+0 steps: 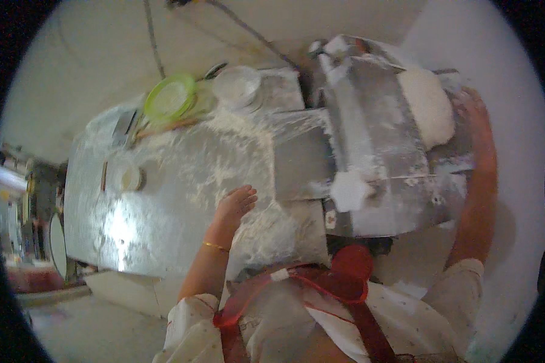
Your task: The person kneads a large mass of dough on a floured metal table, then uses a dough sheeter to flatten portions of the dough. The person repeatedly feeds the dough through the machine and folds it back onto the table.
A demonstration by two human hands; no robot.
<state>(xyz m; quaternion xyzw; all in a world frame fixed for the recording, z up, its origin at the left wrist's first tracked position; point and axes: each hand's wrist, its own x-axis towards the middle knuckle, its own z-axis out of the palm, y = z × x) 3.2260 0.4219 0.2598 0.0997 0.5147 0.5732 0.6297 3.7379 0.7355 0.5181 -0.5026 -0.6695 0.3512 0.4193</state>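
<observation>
A thick sheet of pale dough (pixel 428 106) lies on the right side of a flour-dusted metal dough roller machine (pixel 368 118). Beside the dough's right edge is my right hand (pixel 470 102); blur hides whether its fingers touch or grip it. My left hand (pixel 238 204), with a gold-coloured bracelet at the wrist, is over the floured metal worktop (pixel 172 213), fingers slightly spread and nothing in them. Loose flour (pixel 268 236) is heaped near the worktop's front edge, close to my left hand. A white knob (pixel 350 190) sits at the near side of the machine.
At the back stand a green plastic basin (pixel 170 97) and a pale round container (pixel 237 88). A rolling pin (pixel 168 128) lies in front of the basin. A small tub (pixel 131 178) and a thin stick (pixel 104 176) are on the left. A wall rises at the right.
</observation>
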